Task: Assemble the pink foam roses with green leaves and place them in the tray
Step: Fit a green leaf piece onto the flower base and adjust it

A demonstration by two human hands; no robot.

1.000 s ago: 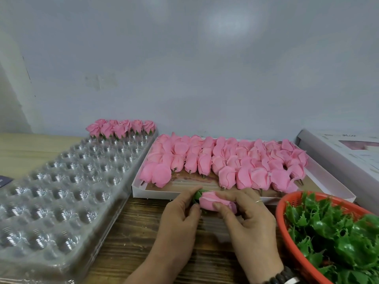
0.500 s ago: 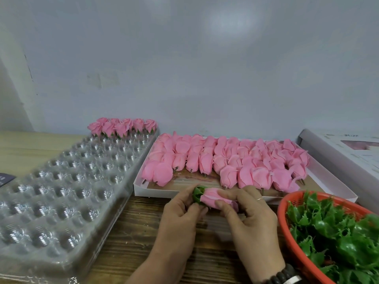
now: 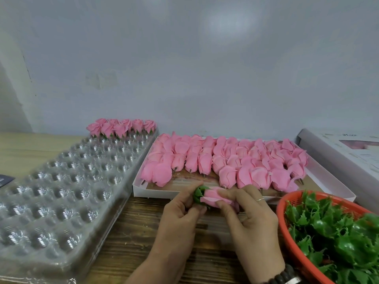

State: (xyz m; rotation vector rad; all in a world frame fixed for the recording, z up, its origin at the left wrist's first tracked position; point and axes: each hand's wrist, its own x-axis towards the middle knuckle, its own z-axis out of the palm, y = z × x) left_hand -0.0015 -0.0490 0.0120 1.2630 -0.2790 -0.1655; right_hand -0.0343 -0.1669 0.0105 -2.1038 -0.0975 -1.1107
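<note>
A pink foam rose (image 3: 213, 196) lies sideways between both hands above the wooden table, a green leaf piece (image 3: 198, 194) at its left end. My left hand (image 3: 182, 218) pinches the leaf with thumb and fingers. My right hand (image 3: 250, 216) grips the rose head with thumb and fingers. A clear plastic tray (image 3: 61, 193) of round cups lies on the left, with a row of finished roses (image 3: 121, 128) at its far end. A white box (image 3: 320, 171) behind the hands holds several bare pink roses (image 3: 225, 160).
An orange basket (image 3: 287, 238) full of green leaf pieces (image 3: 338, 232) sits at the right front. A white carton (image 3: 348, 152) lies at the far right. A grey wall stands close behind. A dark object (image 3: 5, 180) shows at the left edge.
Both hands keep their hold on the rose. More of the green leaf shows at the rose's left end than a second ago. The hands have shifted only slightly.
</note>
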